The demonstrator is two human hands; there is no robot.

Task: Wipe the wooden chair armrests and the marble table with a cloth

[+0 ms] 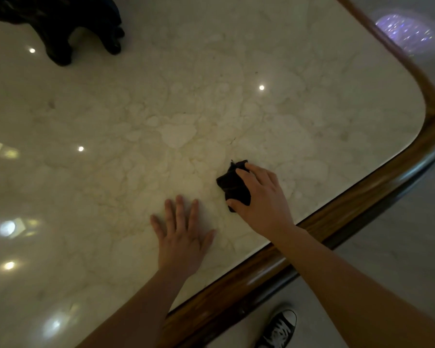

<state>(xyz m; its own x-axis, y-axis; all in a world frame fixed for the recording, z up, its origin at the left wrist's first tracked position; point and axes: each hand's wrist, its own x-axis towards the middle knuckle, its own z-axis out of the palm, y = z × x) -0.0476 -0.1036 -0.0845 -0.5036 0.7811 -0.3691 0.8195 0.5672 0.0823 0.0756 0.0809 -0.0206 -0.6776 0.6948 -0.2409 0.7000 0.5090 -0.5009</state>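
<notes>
Fingers (244,173) of the right hand (260,197) clutch the dark cloth (232,185) beneath them on the marble table (186,109).

Marble table (211,109); w/ cloth (232,184); dark figurine (60,23)

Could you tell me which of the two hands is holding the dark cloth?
The right hand holds the cloth; the left hand lies flat and empty.

Black cloth (232,184) on cream veined marble table (161,109).
</notes>
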